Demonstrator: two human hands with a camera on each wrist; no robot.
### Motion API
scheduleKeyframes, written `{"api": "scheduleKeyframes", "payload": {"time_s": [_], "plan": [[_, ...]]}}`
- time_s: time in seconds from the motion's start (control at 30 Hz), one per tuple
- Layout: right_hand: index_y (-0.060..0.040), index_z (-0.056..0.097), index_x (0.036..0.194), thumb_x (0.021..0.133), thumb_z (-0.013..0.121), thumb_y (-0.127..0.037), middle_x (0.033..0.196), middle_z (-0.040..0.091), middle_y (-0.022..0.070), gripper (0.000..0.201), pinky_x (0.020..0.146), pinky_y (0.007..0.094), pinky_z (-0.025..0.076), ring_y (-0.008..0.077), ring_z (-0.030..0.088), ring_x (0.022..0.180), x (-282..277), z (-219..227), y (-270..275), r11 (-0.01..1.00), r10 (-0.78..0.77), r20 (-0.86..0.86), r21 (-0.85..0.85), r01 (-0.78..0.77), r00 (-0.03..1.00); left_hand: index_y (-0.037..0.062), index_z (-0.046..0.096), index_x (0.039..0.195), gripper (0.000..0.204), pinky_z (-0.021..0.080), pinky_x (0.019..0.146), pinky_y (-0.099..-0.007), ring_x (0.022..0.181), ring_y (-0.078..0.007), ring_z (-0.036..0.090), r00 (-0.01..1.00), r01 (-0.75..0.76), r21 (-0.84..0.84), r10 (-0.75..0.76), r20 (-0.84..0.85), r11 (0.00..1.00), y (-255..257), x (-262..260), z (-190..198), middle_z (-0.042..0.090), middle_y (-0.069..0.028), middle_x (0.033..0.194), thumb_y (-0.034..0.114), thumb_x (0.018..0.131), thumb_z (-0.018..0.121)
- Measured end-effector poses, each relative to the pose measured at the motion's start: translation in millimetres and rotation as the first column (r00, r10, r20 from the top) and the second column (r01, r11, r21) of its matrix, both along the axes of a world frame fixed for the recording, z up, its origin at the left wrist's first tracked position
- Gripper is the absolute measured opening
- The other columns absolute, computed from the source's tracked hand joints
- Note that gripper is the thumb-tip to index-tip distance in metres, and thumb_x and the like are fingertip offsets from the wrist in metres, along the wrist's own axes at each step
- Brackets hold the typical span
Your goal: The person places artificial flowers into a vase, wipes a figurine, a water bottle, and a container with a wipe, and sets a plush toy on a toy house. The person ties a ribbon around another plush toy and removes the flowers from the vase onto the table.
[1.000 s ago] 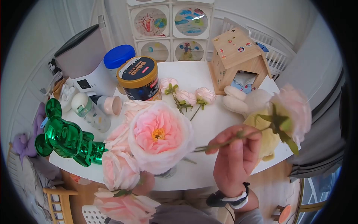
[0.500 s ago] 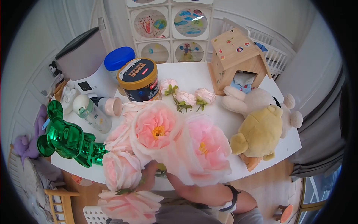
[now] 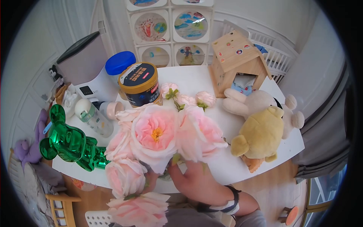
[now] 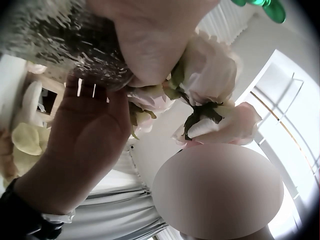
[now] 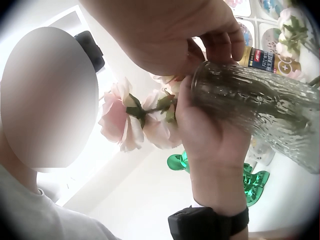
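Left hand (image 5: 210,125) grips the vase (image 5: 260,112) steady; right hand (image 3: 193,179) pinches stems at its six o'clock, seating roses (image 3: 166,132).

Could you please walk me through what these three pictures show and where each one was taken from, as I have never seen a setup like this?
There is no machine here: a person works with bare hands and wears three cameras. The head view looks down from the forehead. The other two sit on the wrists and look up at each hand from below.

On the white table lie a tin, a green bear, a wooden house, plush toys and loose flowers.

The left hand has its grip round a ribbed glass vase filled with pink flowers. The right hand is at the vase's mouth, among the stems; what its fingers grip is hidden.
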State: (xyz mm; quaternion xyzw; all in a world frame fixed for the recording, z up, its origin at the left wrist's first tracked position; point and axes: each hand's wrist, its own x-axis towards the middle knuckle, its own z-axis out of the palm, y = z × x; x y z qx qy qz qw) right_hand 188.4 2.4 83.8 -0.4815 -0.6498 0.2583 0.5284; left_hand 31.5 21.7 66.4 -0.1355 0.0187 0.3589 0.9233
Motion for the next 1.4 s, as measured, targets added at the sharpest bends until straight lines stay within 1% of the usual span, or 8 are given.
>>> {"api": "scheduleKeyframes", "payload": {"time_s": [0.17,0.37,0.43,0.87,0.93,1.03,1.1,1.4], "plan": [[0.0019,0.057,0.11,0.084,0.059,0.001,0.102,0.062,0.0229,0.026,0.076,0.0464,0.048,0.0439,0.058,0.094,6,5,0,0.997,0.048,0.2,0.053,-0.059,0.979,0.0125,0.053,0.082,0.007,0.044,0.083,-0.0271,0.08,-0.0146,0.054,0.996,0.038,-0.061,-0.033,0.078,0.997,-2,0,4,0.056,-0.0009,0.079,0.014,0.085,0.059],[0.0011,0.059,0.112,0.089,0.055,0.002,0.1,0.063,0.0151,0.024,0.078,0.0404,0.049,0.0326,0.06,0.09,17,9,-2,0.986,0.15,0.122,0.056,-0.158,0.981,0.0129,0.052,0.08,0.008,0.044,0.082,-0.0265,0.078,-0.0141,0.053,0.983,0.079,-0.132,-0.056,0.173,0.988,-3,0,7,0.055,-0.0005,0.077,0.014,0.085,0.058],[0.0009,0.06,0.111,0.09,0.054,0.003,0.1,0.063,0.0122,0.022,0.077,0.0377,0.049,0.0274,0.06,0.088,15,5,-2,0.988,0.153,-0.231,0.06,-0.143,0.961,0.013,0.052,0.079,0.009,0.044,0.081,-0.0263,0.078,-0.014,0.053,0.977,0.097,-0.158,-0.064,0.203,0.983,-4,2,8,0.055,-0.0004,0.076,0.015,0.085,0.058],[-0.0014,0.06,0.116,0.087,0.058,0.003,0.105,0.065,0.0109,0.029,0.083,0.0337,0.05,0.024,0.063,0.092,38,-6,26,0.965,0.258,-0.209,0.106,-0.24,0.943,0.0139,0.051,0.075,0.012,0.044,0.079,-0.0252,0.074,-0.0129,0.053,0.916,0.234,-0.306,-0.104,0.388,0.923,-7,5,13,0.054,0.0006,0.071,0.016,0.086,0.056],[-0.0019,0.058,0.121,0.085,0.062,0.002,0.112,0.06,0.0125,0.037,0.089,0.0326,0.049,0.0247,0.06,0.1,55,-17,44,0.983,0.108,-0.278,-0.116,-0.145,0.954,0.014,0.051,0.074,0.013,0.044,0.079,-0.025,0.074,-0.0127,0.053,0.902,0.258,-0.329,-0.105,0.419,0.908,-9,6,14,0.054,0.0007,0.071,0.016,0.086,0.056],[-0.003,0.056,0.126,0.083,0.06,0.002,0.121,0.053,0.0191,0.044,0.092,0.0376,0.049,0.0316,0.057,0.11,73,-67,86,0.98,-0.144,-0.072,-0.148,0.132,0.987,0.0142,0.05,0.073,0.014,0.045,0.079,-0.0247,0.073,-0.0124,0.053,0.875,0.314,-0.353,-0.124,0.468,0.882,-12,8,17,0.054,0.0009,0.069,0.016,0.086,0.055],[-0.0025,0.053,0.13,0.08,0.059,0.001,0.126,0.046,0.0255,0.051,0.092,0.0445,0.049,0.0404,0.055,0.11,84,-105,112,0.94,-0.193,0.3,-0.217,0.263,0.934,0.0144,0.05,0.073,0.014,0.045,0.078,-0.0245,0.072,-0.0123,0.053,0.857,0.346,-0.364,-0.133,0.497,0.865,-14,9,20,0.054,0.001,0.069,0.016,0.086,0.055],[0.0089,0.053,0.106,0.077,0.061,0.0,0.121,0.047,0.0308,0.031,0.086,0.0485,0.051,0.0474,0.058,0.101,88,-107,116,0.906,-0.16,0.51,-0.265,0.331,0.845,0.015,0.049,0.07,0.017,0.045,0.077,-0.0237,0.07,-0.0115,0.053,0.782,0.428,-0.424,-0.093,0.616,0.798,-16,1,22,0.053,0.0017,0.066,0.017,0.086,0.054]]}}
